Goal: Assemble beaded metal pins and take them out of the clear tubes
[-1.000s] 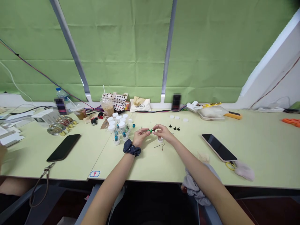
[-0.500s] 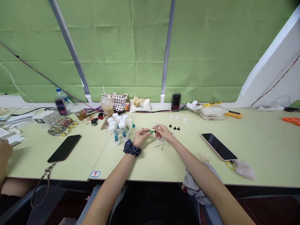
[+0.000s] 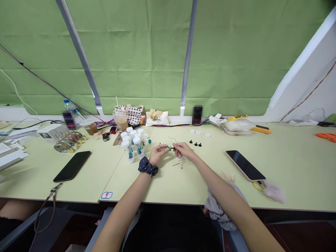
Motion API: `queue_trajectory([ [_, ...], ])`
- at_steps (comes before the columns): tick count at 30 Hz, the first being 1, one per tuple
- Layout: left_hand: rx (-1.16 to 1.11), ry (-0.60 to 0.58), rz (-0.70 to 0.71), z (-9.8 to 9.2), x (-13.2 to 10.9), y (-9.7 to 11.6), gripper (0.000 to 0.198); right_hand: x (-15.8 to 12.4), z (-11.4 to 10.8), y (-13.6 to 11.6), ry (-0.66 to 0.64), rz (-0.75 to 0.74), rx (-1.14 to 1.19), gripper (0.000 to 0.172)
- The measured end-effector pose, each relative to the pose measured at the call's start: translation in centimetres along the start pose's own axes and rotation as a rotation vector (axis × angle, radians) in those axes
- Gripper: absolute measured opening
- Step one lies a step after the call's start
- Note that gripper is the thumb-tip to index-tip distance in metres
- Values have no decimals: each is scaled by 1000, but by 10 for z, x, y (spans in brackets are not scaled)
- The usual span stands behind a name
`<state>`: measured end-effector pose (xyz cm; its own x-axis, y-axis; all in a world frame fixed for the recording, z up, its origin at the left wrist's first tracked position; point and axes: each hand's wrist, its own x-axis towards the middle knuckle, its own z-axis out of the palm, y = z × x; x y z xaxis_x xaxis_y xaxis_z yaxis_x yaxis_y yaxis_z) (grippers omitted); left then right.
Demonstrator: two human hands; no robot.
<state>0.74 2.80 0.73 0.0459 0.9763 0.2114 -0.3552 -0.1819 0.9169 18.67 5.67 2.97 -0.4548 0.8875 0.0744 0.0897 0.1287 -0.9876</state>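
A green sheet (image 3: 126,52) covers the wall in front of me, and below it the pale table (image 3: 152,189) runs the width of the view. Toward the back, a patterned bag (image 3: 135,114) sits behind an iced drink (image 3: 121,120), and a clear tub (image 3: 238,125) lies further right. My forearms reach in over the near edge. One phone (image 3: 72,166) lies well off to my left, another (image 3: 245,165) to my right.

My left hand (image 3: 157,154) is closed to a pinch, thumb and fingers on a green piece (image 3: 168,148), with a dark scrunchie (image 3: 147,166) round the wrist. My right hand (image 3: 183,149) is pinched nearly as tight, its fingertips on a black piece (image 3: 172,148) that meets the green one's right end; whether the two are joined, I can't tell.

Just left of my left hand stands a cluster of white-capped tubes (image 3: 139,147), with blue parts inside the nearest ones. Beneath my right hand a white cap (image 3: 180,158) is partly hidden, and thin bent wires (image 3: 179,163) lie just in front of it. Three loose lids (image 3: 198,132) rest beyond to the right, near three black studs (image 3: 195,144). Smallest are a blue bead (image 3: 149,141) beside the tubes and the green piece itself, held between my two hands, just above the table.
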Motion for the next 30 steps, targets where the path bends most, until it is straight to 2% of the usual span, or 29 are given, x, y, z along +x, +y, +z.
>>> queue_trajectory([
  [4, 15, 8, 19, -1, 1, -2, 37, 1, -1, 3, -7, 25, -8, 59],
  [8, -1, 7, 16, -1, 1, -1, 36, 0, 0, 2, 2, 18, 9, 52],
  [13, -23, 10, -3, 2, -1, 3, 37, -1, -1, -3, 96, -84, 96, 41],
  [15, -21, 16, 1, 3, -2, 3, 37, -4, -1, -6, 73, -143, 120, 40],
  [17, -18, 16, 6, 2, -2, 4, 37, -5, -2, -8, 25, -176, 126, 46],
  [27, 0, -6, 3, 0, 0, 0, 36, -3, 1, -5, 18, -62, 89, 42],
  [30, -11, 6, 10, -1, 0, 0, 37, -5, 1, -7, -9, -70, 89, 42],
])
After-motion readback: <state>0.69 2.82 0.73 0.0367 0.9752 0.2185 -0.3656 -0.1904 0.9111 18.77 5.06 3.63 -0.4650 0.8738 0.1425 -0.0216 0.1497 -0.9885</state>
